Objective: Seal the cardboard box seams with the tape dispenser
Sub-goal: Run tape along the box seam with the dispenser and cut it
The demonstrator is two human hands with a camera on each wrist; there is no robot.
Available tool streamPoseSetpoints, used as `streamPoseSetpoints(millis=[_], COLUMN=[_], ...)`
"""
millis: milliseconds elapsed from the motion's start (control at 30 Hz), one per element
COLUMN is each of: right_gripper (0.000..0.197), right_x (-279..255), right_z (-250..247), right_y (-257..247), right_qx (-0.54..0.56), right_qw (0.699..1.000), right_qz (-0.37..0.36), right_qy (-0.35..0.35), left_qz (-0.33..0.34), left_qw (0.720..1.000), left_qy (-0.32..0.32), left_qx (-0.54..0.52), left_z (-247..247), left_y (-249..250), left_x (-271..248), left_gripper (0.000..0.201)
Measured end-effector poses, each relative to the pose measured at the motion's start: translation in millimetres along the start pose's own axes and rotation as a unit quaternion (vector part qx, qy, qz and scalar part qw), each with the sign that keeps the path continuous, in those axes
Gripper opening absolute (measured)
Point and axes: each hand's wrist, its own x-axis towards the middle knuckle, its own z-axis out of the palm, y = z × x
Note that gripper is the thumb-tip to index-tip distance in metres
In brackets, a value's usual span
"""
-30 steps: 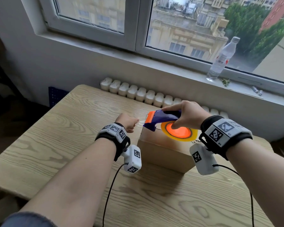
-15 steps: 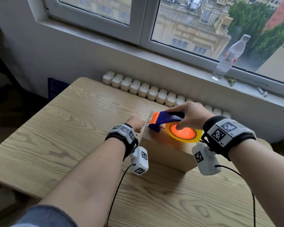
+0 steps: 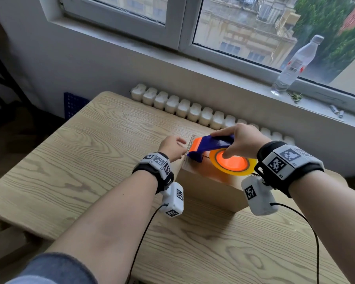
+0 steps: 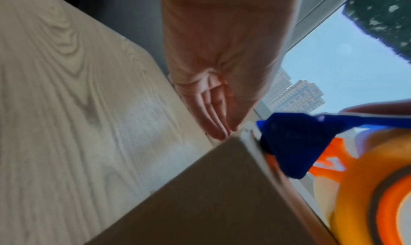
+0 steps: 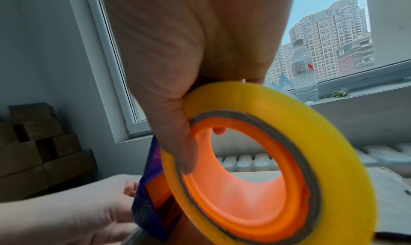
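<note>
A brown cardboard box (image 3: pixel 209 185) stands on the wooden table (image 3: pixel 90 160). My right hand (image 3: pixel 240 142) grips the blue and orange tape dispenser (image 3: pixel 211 144), thumb in the orange core of its yellow tape roll (image 3: pixel 232 163). The dispenser's nose rests on the box top at its left edge. A clear tape strip (image 3: pixel 190 146) runs from the nose over that edge. My left hand (image 3: pixel 171 147) lies beside the box's left face, with straight fingers (image 4: pixel 213 111) pointing down along it. In the right wrist view the tape roll (image 5: pixel 266 161) fills the front.
A clear water bottle (image 3: pixel 295 64) stands on the window sill at the back right. A white radiator (image 3: pixel 193 111) runs behind the table's far edge. Stacked cardboard boxes (image 5: pixel 33 143) sit by the wall on the left. Sensor cables hang from both wrists.
The dispenser has come down onto the box's left top edge. My left hand has moved in against the box's left side by the tape strip.
</note>
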Motion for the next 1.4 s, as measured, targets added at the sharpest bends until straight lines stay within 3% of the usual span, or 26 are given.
streamPoseSetpoints(millis=[67, 133, 200, 267, 367, 500, 733, 967, 1400], right_gripper=[0.067, 0.068, 0.069, 0.071, 0.073, 0.073, 0.073, 0.077, 0.082], right_x=[0, 1, 1, 1, -1, -3, -6, -9, -41], right_z=[0, 0, 1, 0, -1, -3, -7, -10, -28], right_y=[0, 1, 1, 2, 4, 10, 15, 27, 64], right_qx=[0.001, 0.003, 0.007, 0.008, 0.009, 0.018, 0.03, 0.038, -0.007], right_qw=[1.0, 1.0, 1.0, 1.0, 1.0, 1.0, 0.999, 0.999, 1.0], right_qz=[0.0, 0.001, 0.005, 0.007, 0.003, -0.002, -0.017, -0.014, -0.006], right_qy=[-0.001, -0.003, -0.003, -0.001, 0.003, 0.001, -0.006, -0.016, -0.029], left_qz=[0.03, 0.039, 0.023, 0.019, 0.048, 0.054, 0.066, 0.072, 0.032], left_qw=[0.999, 0.991, 0.966, 0.938, 0.918, 0.902, 0.88, 0.873, 0.853], left_qy=[-0.03, -0.115, -0.232, -0.292, -0.259, -0.248, -0.239, -0.23, -0.214], left_qx=[0.007, 0.05, 0.109, 0.184, 0.295, 0.348, 0.406, 0.424, 0.474], left_z=[-9, -19, -25, -25, -18, -12, -14, -12, -4], left_y=[11, 22, 31, 36, 37, 37, 45, 49, 47], left_x=[1, -2, -3, -4, -1, 5, 2, -7, -4], left_gripper=[0.041, 0.061, 0.081, 0.096, 0.114, 0.135, 0.131, 0.112, 0.13])
